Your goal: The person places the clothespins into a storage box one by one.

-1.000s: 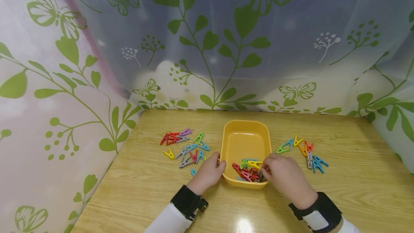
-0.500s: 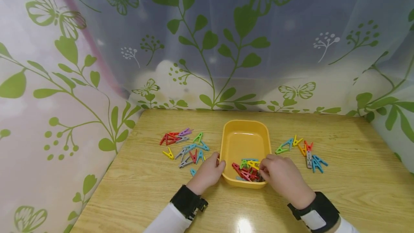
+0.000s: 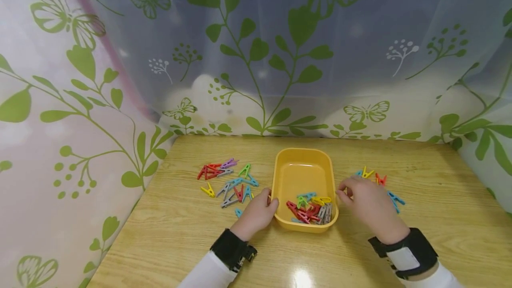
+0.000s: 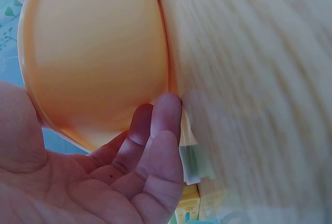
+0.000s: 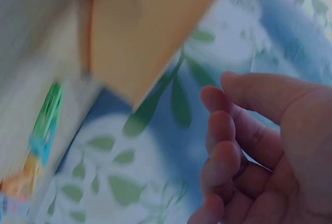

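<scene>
Yellow tray (image 3: 304, 179) held, clothespins (image 3: 394, 198) partly hidden

Left hand (image 3: 258, 213) grips the tray's nine-o'clock side, fingertips concealed from above. Right hand (image 3: 368, 203), loosely curled, holding nothing at three o'clock, covers some clothespins; others overlap at the tray's six-o'clock end.

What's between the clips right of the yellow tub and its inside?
The tub's right wall; the clips would likely need lifting over it. The right hand is between too, beside that wall. Nothing else visible, though the hand hides part of that area.

white glare on table (image 3: 276, 261); right wrist view dim, tray (image 5: 137, 32) blurred
</scene>
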A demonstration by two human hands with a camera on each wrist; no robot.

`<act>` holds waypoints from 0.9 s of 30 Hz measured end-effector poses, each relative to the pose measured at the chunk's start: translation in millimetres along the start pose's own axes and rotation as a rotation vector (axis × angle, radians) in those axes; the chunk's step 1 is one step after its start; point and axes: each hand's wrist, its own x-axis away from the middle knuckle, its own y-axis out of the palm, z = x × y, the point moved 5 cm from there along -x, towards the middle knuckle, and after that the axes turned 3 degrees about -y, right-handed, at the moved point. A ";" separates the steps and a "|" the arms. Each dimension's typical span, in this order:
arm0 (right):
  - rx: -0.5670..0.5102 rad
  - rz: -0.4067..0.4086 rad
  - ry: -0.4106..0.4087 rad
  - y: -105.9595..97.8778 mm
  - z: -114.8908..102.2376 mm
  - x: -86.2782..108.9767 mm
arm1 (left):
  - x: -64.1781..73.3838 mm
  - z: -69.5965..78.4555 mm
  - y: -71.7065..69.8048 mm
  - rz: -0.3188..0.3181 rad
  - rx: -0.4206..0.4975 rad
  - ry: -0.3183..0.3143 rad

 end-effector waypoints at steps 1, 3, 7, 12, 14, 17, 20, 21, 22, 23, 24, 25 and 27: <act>0.003 0.008 0.020 -3.1 6.9 -0.5 | 0.0 0.0 0.0 0.001 -0.001 -0.001; 0.014 0.019 0.057 -7.4 21.1 -1.3 | 0.0 -0.2 0.2 0.004 -0.006 -0.001; 0.018 -0.020 0.135 -7.3 48.0 -0.8 | -0.1 -0.7 0.5 0.007 -0.012 -0.004; 0.046 -0.072 0.215 1.3 79.2 2.4 | 0.1 -0.2 0.7 0.005 -0.009 -0.009; 0.062 -0.088 0.239 5.5 89.5 4.0 | 0.4 -0.2 0.6 0.004 -0.008 -0.011; 0.070 -0.126 0.281 12.6 102.1 6.7 | 0.7 0.0 0.5 0.002 -0.008 -0.010; 0.064 -0.175 0.317 18.3 111.2 9.0 | 0.7 0.1 0.4 0.001 -0.009 -0.006; 0.064 -0.192 0.328 20.2 113.7 9.8 | 0.7 0.1 0.4 0.000 -0.009 -0.006; 0.063 -0.203 0.333 21.5 115.8 10.4 | 0.7 0.0 0.4 0.000 -0.009 -0.006; 0.059 -0.215 0.341 22.7 117.8 11.0 | 0.6 0.0 0.4 0.000 -0.009 -0.006; 0.054 -0.224 0.348 23.8 119.5 11.6 | 0.5 -0.1 0.5 0.000 -0.008 -0.006; 0.050 -0.232 0.354 24.8 121.0 12.2 | 0.5 -0.2 0.6 0.001 -0.009 -0.006; 0.042 -0.242 0.362 26.3 123.3 13.1 | 0.4 -0.2 0.6 0.003 -0.009 -0.008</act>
